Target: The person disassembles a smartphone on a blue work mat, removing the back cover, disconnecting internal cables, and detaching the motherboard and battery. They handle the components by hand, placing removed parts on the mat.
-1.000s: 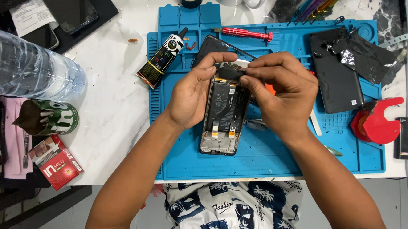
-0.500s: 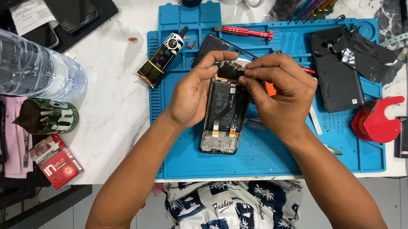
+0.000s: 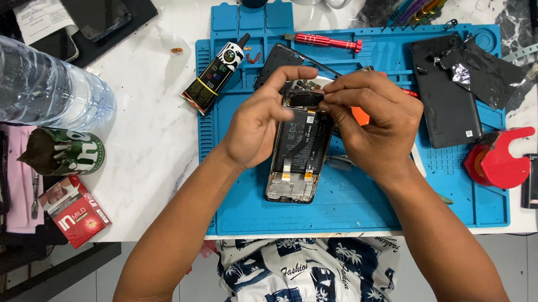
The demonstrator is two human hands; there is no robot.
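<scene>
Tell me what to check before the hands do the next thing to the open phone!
1. Phone lying flat on the blue mat: ok.
2. Left hand steadying the phone's top: ok, its fingers curl over the upper edge.
3. Right hand gripping a small part at the top: cannot tell, the fingertips hide it.
4. Red screwdriver within reach: ok, it lies on the mat above the phone.
5. Glue tube out of the way: ok, it lies left of the phone, apart from it.
6. Water bottle kept off the mat: ok, it lies on the white table at the left.
</scene>
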